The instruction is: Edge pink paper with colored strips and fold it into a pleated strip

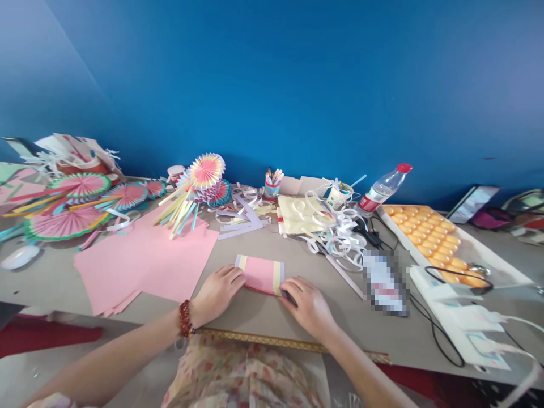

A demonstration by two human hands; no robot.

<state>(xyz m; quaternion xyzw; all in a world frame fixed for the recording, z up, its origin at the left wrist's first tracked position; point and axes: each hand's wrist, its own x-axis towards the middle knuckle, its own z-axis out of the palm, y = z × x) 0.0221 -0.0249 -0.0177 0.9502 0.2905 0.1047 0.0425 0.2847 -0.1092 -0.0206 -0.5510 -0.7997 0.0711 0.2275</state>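
Behind the pink paper rectangle rises a blue wall, the largest thing which we see. The grey desk lies under the rectangle. To its left, we find broad pink paper sheets, spread and partly overlapping. Well to its right lies a white tray with yellow rounded shapes, and also to its right, a white power strip.

Our left hand touches the left end of the rectangle, its fingers close together and gently bent; whether they pinch the paper, we cannot tell. Our right hand is at the right end, its fingers half curled.

Beyond the rectangle, to the right, leans a plastic bottle with red cap. The rectangle itself lies between our two hands, with lavender and yellow bands at both ends. Smallest is a dark object under our right fingers, just beside the rectangle; how firmly it is held, we cannot tell.
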